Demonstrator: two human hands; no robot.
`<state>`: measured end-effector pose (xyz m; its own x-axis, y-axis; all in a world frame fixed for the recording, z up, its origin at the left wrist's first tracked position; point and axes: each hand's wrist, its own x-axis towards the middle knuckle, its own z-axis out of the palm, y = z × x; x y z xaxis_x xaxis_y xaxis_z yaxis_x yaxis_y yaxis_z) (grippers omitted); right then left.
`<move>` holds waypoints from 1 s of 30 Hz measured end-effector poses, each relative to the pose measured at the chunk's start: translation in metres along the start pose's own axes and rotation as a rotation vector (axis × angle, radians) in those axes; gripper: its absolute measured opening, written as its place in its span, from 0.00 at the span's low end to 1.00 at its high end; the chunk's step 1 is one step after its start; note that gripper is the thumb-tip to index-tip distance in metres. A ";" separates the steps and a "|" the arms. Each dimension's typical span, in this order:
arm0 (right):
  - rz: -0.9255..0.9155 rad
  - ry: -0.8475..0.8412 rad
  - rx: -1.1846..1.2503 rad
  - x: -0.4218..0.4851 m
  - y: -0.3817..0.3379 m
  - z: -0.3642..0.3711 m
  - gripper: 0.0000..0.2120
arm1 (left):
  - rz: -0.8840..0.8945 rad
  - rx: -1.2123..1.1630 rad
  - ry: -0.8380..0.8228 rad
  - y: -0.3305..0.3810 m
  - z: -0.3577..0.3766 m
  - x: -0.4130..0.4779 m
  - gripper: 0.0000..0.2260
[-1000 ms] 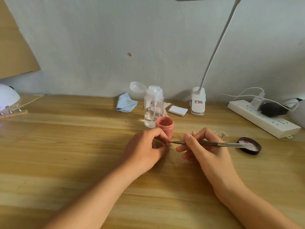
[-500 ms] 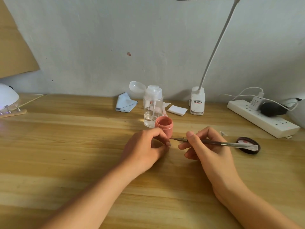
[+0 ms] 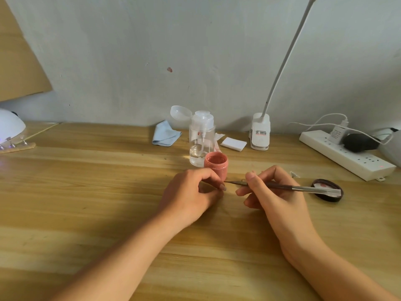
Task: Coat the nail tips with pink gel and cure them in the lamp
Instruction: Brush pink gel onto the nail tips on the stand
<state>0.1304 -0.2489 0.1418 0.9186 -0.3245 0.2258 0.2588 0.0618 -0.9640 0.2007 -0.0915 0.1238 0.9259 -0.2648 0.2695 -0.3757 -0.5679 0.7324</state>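
Note:
The open jar of pink gel [image 3: 216,165] stands mid-table, just behind my hands. My left hand [image 3: 191,193] rests on the wood with fingers curled, thumb and forefinger pinching something small, apparently a nail tip [image 3: 223,187], mostly hidden. My right hand [image 3: 275,192] holds a thin metal-handled brush [image 3: 282,186] like a pen, its tip touching the left fingertips. The white curing lamp [image 3: 9,127] sits at the far left edge, with nail tips on a wooden holder strip [image 3: 15,146] in front of it.
The jar's black lid [image 3: 327,190] lies right of my right hand. Behind the jar stand a clear pump bottle [image 3: 200,142], a blue cloth [image 3: 165,135], white pads [image 3: 233,143] and a clamp desk lamp [image 3: 260,132]. A power strip [image 3: 345,155] runs along the back right.
The brush tip has shifted very slightly at the left fingertips. Both hands otherwise keep their places.

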 end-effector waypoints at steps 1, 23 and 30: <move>0.003 0.002 0.002 0.000 0.000 0.000 0.11 | -0.005 0.000 -0.001 0.000 0.000 0.000 0.08; -0.115 0.077 -0.077 0.000 -0.001 -0.002 0.08 | 0.020 -0.017 -0.010 0.004 -0.003 -0.001 0.10; -0.101 0.024 -0.070 0.002 -0.002 -0.003 0.07 | 0.033 -0.012 0.006 0.004 -0.002 -0.002 0.13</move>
<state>0.1312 -0.2529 0.1436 0.8815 -0.3479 0.3194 0.3270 -0.0383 -0.9442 0.1977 -0.0914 0.1271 0.9132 -0.2784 0.2975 -0.4055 -0.5499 0.7302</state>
